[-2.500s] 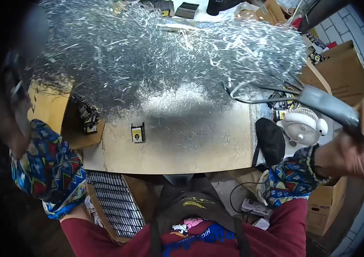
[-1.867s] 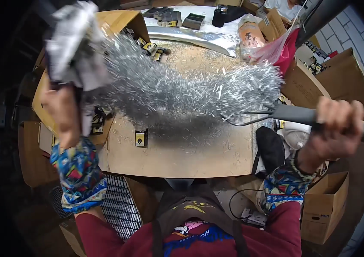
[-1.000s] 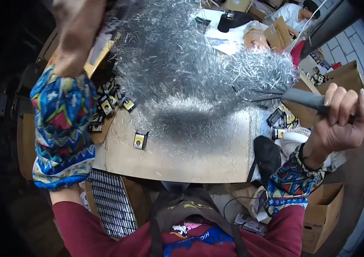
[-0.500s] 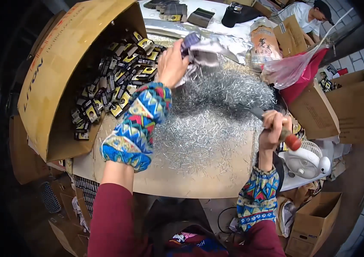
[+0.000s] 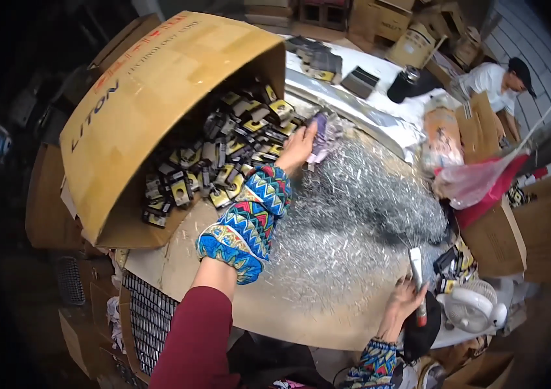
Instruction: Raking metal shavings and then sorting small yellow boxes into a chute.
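My left hand (image 5: 297, 149) is closed on a crumpled purple, cloth-like bundle (image 5: 321, 133) at the mouth of the carton. Under and beyond it spreads a heap of thin silvery pins, like small nails (image 5: 347, 207). At the near right edge of the table is my right hand (image 5: 404, 301), its fingers spread and slightly blurred. A scraper-like tool with a flat metal blade (image 5: 416, 264) and red-ended handle stands blade-up against that hand's side, not wrapped by the fingers. Inside the tipped carton (image 5: 159, 58) lie many small black-and-yellow boxes (image 5: 223, 146).
A white fan (image 5: 470, 308) stands at the table's right, beside more small boxes. A printed sack (image 5: 443, 136), a pink plastic bag (image 5: 476, 178) and open cartons (image 5: 548, 220) line the right side. Another person (image 5: 492, 84) works at the far right. A black bottle (image 5: 404, 84) stands at the back.
The view has shifted, moving the scene right and down. My left hand still grips the purple bundle, now lower and closer to the pins. My right hand has drawn nearer and loosened from the scraper.
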Tool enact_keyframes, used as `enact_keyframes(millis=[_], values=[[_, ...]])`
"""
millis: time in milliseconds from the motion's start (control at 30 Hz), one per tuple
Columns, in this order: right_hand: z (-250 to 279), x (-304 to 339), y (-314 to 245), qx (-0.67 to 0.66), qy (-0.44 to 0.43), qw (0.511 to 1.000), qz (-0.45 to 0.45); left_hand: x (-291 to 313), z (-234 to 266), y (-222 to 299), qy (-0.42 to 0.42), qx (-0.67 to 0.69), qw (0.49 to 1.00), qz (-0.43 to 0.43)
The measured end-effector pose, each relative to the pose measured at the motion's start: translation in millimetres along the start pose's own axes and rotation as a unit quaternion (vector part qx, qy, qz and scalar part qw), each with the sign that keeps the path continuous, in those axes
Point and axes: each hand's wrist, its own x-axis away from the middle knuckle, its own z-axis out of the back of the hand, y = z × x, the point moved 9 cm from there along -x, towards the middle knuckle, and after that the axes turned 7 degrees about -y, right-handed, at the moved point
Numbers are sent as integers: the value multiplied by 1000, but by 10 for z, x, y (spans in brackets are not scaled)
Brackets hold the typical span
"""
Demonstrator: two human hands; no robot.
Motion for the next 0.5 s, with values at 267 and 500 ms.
enact_keyframes(millis=[267, 500], values=[[-815, 747, 1612, 621, -280, 731, 39, -226, 645, 154, 80, -244, 959, -124], [-1306, 1005, 2271, 681, -393, 586, 196, -1221, -35, -206, -190, -443, 867, -129]])
